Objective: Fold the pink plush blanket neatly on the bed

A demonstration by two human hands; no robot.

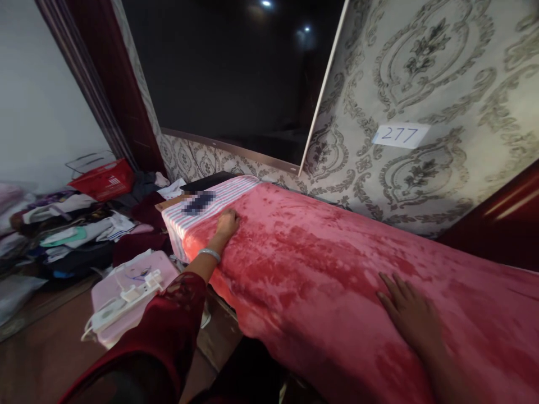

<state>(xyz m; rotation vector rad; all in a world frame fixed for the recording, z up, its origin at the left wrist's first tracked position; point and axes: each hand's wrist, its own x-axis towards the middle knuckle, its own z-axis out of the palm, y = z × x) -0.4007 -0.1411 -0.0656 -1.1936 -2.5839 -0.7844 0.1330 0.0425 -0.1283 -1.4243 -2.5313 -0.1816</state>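
A plush red blanket (320,264) covers a long raised surface. My left hand (227,223) reaches out to the blanket's far left edge, its fingers curled on the fabric where it meets a pink-and-white striped cloth (210,210). A silver bangle sits on that wrist, and the sleeve is dark red. My right hand (406,311) lies flat on the blanket nearer to me, fingers spread, holding nothing.
A pink box (126,292) with a white power strip (126,297) stands on the floor at left. Beyond it lie heaps of clothes (76,230) and a red basket (103,179). A patterned wall with a "277" label (400,134) and a dark screen (236,73) rise behind.
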